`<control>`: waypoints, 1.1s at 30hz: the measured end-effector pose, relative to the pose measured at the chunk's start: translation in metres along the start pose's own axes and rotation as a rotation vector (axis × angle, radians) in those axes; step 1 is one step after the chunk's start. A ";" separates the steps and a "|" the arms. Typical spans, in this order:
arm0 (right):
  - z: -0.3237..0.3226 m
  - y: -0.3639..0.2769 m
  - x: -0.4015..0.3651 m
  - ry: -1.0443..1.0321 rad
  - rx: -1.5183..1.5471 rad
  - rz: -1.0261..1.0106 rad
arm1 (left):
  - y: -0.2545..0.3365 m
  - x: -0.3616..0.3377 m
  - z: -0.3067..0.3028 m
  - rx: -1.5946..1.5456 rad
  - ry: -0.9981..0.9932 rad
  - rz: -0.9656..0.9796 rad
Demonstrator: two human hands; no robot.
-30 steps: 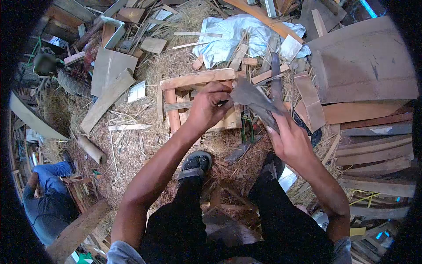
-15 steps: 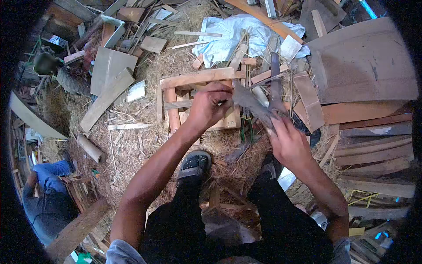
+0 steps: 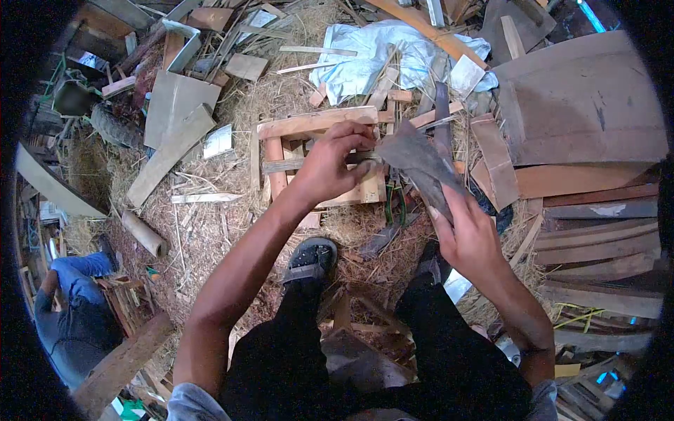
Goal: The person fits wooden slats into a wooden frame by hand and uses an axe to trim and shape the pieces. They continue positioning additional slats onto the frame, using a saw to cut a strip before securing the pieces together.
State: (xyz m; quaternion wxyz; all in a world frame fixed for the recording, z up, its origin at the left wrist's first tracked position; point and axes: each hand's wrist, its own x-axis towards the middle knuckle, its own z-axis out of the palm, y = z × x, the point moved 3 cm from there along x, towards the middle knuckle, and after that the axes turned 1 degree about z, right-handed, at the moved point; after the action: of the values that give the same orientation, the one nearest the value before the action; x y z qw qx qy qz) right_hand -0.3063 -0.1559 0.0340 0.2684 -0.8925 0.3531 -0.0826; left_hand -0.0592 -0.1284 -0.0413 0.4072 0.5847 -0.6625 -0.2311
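Note:
My right hand (image 3: 469, 228) is closed round a dark grey flat strip (image 3: 419, 158), which widens to a pointed far end and looks creased. Left of that end, my left hand (image 3: 340, 160) hovers over a small wooden frame (image 3: 316, 122). Its fingers are curled but apart from the thumb, and nothing shows between them. A thin grey slat (image 3: 284, 165) crosses the frame behind that hand. Beyond the strip lies a long dark band (image 3: 441, 123) on the ground. Green-handled pliers (image 3: 394, 207) rest just below the frame's right side.
A crumpled white sheet (image 3: 351, 74) lies at the back among wood scraps. To the right are a large brown board (image 3: 583, 105) and stacked planks (image 3: 597, 245). A person in blue (image 3: 77, 323) is at the far left, near a thick beam (image 3: 126, 361). Straw covers the ground.
My left hand's fingers have spread from a pinch beside the strip's end. The strip has swung so its wide face and pointed tip show, slightly farther right.

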 end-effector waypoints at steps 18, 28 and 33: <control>0.002 -0.005 0.004 0.082 -0.042 -0.049 | -0.001 -0.001 0.004 0.057 0.022 0.139; 0.006 -0.001 0.005 0.173 -0.009 -0.103 | -0.001 0.001 0.004 0.044 0.031 0.112; -0.005 -0.007 0.009 -0.051 -0.106 0.022 | 0.000 0.000 0.001 0.057 0.018 0.079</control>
State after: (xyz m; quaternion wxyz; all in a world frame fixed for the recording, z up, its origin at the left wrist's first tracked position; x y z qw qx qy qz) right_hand -0.2970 -0.1593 0.0416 0.2307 -0.9032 0.3599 -0.0378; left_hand -0.0603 -0.1288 -0.0420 0.4053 0.5715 -0.6876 -0.1905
